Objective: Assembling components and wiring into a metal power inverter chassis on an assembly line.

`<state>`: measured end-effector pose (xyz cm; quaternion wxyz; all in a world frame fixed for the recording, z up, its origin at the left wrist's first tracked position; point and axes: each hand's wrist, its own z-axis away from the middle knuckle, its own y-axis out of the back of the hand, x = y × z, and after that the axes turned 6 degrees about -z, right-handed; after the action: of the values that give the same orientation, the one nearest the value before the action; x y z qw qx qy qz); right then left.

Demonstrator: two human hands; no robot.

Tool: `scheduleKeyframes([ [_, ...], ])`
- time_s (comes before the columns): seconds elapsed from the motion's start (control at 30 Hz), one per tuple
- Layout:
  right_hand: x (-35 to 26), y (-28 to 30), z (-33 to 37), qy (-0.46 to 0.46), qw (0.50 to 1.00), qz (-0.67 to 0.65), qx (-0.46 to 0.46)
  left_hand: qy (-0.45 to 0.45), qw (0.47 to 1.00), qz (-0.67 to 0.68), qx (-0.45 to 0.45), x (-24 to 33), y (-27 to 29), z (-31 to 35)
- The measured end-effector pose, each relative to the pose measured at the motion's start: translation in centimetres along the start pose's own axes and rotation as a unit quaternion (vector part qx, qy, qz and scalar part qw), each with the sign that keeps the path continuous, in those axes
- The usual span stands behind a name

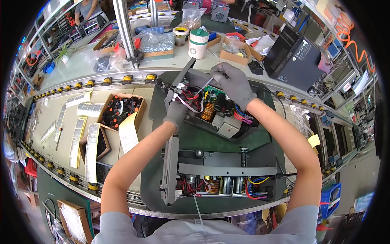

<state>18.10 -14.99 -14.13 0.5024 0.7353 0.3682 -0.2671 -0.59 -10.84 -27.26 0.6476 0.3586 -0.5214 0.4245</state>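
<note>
The light is bright and fairly even, whitening the pale counter (166, 63), while the insides of the 2 dark housings (227, 169) look dimmer. Small glints sit on the clear plastic packs (156, 42). Detail is crisp near the middle, where both hands (236, 83) show without obvious blur. Toward the rim, the roller rails (69, 87) curve strongly, far shelving softens and smears, and all 4 corners drop to black.

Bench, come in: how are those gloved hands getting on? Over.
Left hand inside far unit, right hand pinching thin pale strip. Far unit open, copper coil showing. Nothing seen blocking; second open unit nearer body.
</note>
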Motion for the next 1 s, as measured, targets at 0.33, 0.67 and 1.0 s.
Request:
scheduleKeyframes([
  [0.33, -0.5, -0.7, 1.8, 0.178, 0.969, 0.17, -0.034, 0.007, 1.0, 0.017, -0.005, 0.7, 0.0, 1.9],
  [0.67, -2.1, -3.4, 2.9, -0.01, 0.993, 0.034, -0.108, -0.397, 0.775, -0.477, 0.117, 4.2, 2.3, 6.4],
  [1.0, -0.5, -4.3, 3.2, -0.055, 0.988, -0.134, -0.052, -0.435, 0.822, -0.339, 0.143, 4.8, 0.5, 3.2],
])
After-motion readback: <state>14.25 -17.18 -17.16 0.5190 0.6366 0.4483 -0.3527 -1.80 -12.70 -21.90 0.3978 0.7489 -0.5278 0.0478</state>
